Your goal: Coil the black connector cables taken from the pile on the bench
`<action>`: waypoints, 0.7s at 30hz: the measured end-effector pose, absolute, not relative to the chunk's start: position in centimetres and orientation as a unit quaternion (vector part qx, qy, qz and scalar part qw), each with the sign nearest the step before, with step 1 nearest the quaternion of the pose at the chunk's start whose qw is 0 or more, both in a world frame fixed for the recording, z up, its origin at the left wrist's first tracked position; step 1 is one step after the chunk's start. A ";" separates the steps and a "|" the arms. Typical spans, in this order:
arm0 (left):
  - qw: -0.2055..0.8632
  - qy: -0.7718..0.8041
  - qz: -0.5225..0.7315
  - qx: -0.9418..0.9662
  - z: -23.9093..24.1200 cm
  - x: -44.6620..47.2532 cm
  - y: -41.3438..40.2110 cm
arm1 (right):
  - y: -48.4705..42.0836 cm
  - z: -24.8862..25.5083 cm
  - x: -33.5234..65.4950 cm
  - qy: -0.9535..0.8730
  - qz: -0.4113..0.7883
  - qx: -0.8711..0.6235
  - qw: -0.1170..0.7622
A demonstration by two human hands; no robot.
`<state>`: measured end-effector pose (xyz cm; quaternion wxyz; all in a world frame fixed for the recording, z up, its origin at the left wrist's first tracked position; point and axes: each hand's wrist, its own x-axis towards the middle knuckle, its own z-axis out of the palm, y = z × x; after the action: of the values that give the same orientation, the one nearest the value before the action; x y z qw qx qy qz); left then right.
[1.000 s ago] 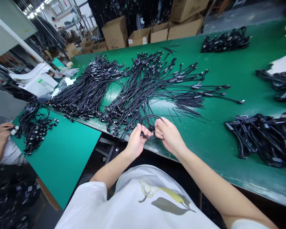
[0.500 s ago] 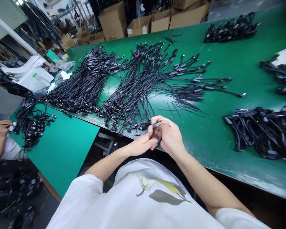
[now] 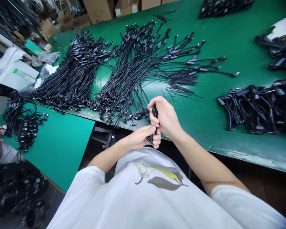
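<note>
A black cable (image 3: 154, 110), mostly hidden by fingers, runs lengthwise away from your shirt (image 3: 133, 206) at the front edge of the green bench (image 3: 197, 117). Your right hand (image 3: 165, 116) grips its far end, your left hand (image 3: 141, 136) its near end, neither hand closer. Loose cables (image 3: 135, 68) fan out beyond; bundled cables (image 3: 257, 109) lie rightward.
</note>
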<state>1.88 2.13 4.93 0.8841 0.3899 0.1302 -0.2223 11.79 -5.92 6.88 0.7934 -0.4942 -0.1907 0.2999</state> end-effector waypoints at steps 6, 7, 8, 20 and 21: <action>0.932 0.146 -0.183 0.278 5.7 2.4 1.2 | -6.4 7.3 12.7 -0.149 0.284 -0.489 0.811; 0.932 0.134 -0.188 0.278 5.7 2.5 1.3 | -6.6 7.5 12.7 -0.167 0.282 -0.498 0.803; 0.932 0.123 -0.197 0.279 5.7 2.6 1.4 | -6.8 7.6 12.6 -0.187 0.288 -0.506 0.791; 0.888 0.187 -0.132 0.398 5.4 2.9 2.1 | -9.8 6.8 16.3 -0.475 0.049 -0.724 0.498; 0.878 0.175 -0.150 0.419 5.5 2.8 2.6 | -10.5 7.0 16.4 -0.562 0.006 -0.715 0.416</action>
<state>2.85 2.59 5.48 0.8784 0.4185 0.1752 -0.1504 16.42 -10.51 6.95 0.4159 -0.7148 -0.5622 0.0064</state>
